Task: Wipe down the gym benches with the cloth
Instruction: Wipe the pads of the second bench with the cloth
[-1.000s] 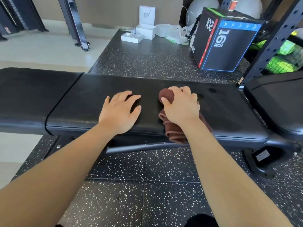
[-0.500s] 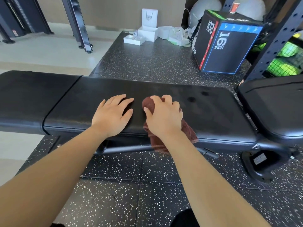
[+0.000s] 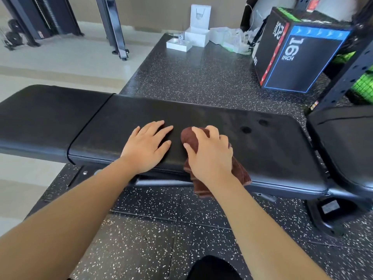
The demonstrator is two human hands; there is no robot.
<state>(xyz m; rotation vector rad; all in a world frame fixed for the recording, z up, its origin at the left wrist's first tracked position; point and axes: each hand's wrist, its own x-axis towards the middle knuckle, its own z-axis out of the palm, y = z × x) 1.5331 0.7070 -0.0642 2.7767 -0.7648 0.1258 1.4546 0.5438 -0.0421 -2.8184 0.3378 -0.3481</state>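
on the black padded surface [image 3: 262, 150], the right grip [image 3: 212, 156] clutches a bunched brown cloth [image 3: 189, 138], fingers curled over it; its loose end seems to hang off the near edge. just beside it the left grip [image 3: 145, 148] lies flat, fingers straight, holding nothing.

The bench [image 3: 201, 118] runs left to right across the view, with the left hand [image 3: 145, 150] flat on its pad near the front edge and the right hand [image 3: 210, 156] just to its right, on top of the cloth [image 3: 189, 136], which lies on the pad and hangs over the near edge. Behind the bench, on the floor mat [image 3: 201, 77], a large box [image 3: 298, 57] stands at the far right with small boxes [image 3: 196, 36] to its left by the wall. A second bench [image 3: 343, 142] sits at the right end, possibly touching the first, with a rack upright [image 3: 347, 75] behind it.
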